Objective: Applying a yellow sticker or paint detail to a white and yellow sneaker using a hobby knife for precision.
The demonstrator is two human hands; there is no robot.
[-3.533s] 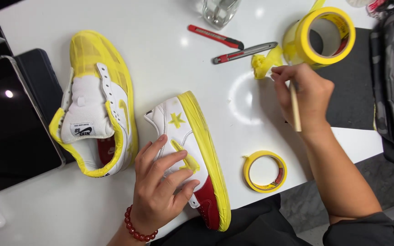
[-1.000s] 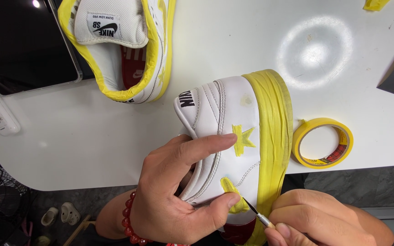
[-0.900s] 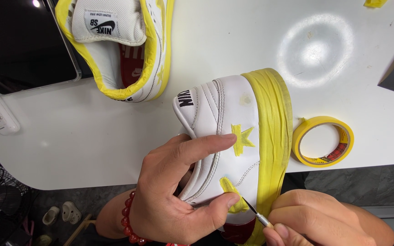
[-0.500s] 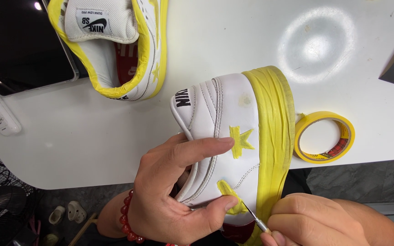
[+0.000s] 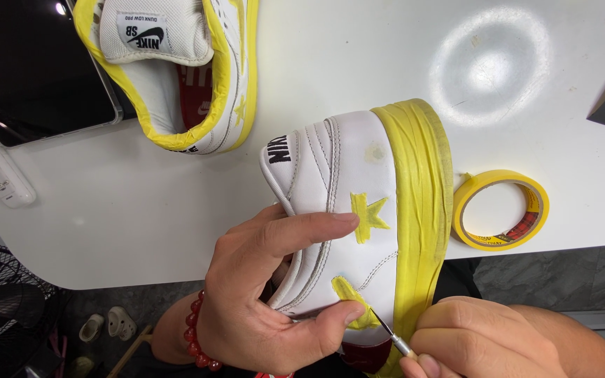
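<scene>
**Fine brush at a yellow shape on a white shoe**

The left hand [image 5: 260, 301] grips a white leather sneaker with yellow-taped sole [image 5: 358, 210] at the white table's [image 5: 141, 210] edge. The right hand [image 5: 498, 339] pinches a thin paintbrush [image 5: 386, 330], its tip touching the lower yellow shape. A yellow tape roll [image 5: 501, 209] lies beside the sneaker.

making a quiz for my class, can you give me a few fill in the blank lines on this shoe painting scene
1. The left hand steadies a white shoe whose sole is wrapped in ____ tape.
2. The right hand holds a fine ____.
3. The painted shape by the left index finger is a ____.
4. The tape roll lies on the ____ table.

Missing words: yellow; brush; star; white
</scene>
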